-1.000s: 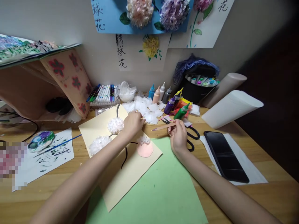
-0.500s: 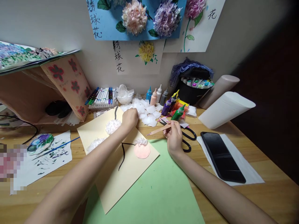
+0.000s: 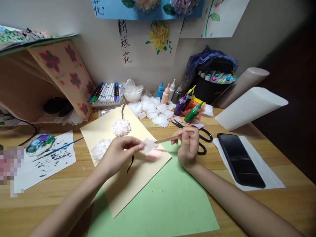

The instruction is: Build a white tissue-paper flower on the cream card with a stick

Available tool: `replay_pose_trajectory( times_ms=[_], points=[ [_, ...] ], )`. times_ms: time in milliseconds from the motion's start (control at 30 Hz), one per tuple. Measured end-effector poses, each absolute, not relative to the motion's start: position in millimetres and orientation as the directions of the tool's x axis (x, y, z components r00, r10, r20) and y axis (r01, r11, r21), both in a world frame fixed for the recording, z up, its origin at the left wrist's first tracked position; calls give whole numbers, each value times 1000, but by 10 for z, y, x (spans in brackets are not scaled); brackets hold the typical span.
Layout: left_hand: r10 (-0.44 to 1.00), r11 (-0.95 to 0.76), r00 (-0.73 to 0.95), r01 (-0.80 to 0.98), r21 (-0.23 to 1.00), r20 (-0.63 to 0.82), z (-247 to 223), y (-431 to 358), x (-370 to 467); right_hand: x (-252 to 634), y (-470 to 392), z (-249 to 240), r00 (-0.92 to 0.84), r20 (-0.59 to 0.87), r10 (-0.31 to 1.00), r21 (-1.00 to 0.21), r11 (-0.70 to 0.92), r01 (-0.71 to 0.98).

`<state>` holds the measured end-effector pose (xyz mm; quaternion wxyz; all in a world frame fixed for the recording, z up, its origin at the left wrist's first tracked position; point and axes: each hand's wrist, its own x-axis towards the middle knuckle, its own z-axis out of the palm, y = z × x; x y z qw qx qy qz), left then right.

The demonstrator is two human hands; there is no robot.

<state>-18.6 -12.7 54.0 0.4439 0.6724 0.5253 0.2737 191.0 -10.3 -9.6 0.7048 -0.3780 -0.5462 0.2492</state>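
My left hand (image 3: 122, 151) pinches a small white tissue piece (image 3: 148, 146) above a cream card (image 3: 123, 197). A thin wooden stick (image 3: 166, 139) is held in my right hand (image 3: 188, 144), its tip at the tissue's edge. On the card are two fluffy white paper flowers (image 3: 121, 127), black stem lines (image 3: 130, 165) and a pink round patch (image 3: 154, 154), partly covered by the tissue. The card lies over a green sheet (image 3: 158, 204). White tissue squares (image 3: 148, 107) are spread behind the card.
Black-handled scissors (image 3: 206, 135) lie beside my right hand. Farther right is a phone (image 3: 240, 159) on white paper. Paint bottles (image 3: 194, 112), a bowl (image 3: 132, 92) and markers (image 3: 107, 93) stand at the back. A painted paper (image 3: 56, 164) lies left.
My left hand has come back from the tissue pile with one white piece, now at the stick's tip over the pink patch. The camera view has shifted slightly.
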Motion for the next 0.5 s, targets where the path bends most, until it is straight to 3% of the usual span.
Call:
replay_pose_trajectory(
  times_ms=[100, 167, 267, 367, 500],
  points=[
    [921, 43, 311, 515, 856, -233, 384, -286, -261, 1869, -218, -85, -57, 805, 590, -569, 796, 204],
    [921, 30, 305, 567, 823, -243, 301, -319, -268, 1853, -257, -60, -240, 853, 464, -393, 872, 292],
    [945, -58, 280, 647, 760, -166, 245, -318, -233, 1832, -275, -17, -375, 861, 344, -187, 899, 397],
    [962, -151, 265, 710, 688, -63, 239, -289, -167, 1822, -277, 4, -411, 861, 301, -94, 886, 454],
    [969, -186, 248, 753, 631, -11, 221, -232, -79, 1833, -281, 10, -393, 862, 320, -94, 863, 497]
  ],
)
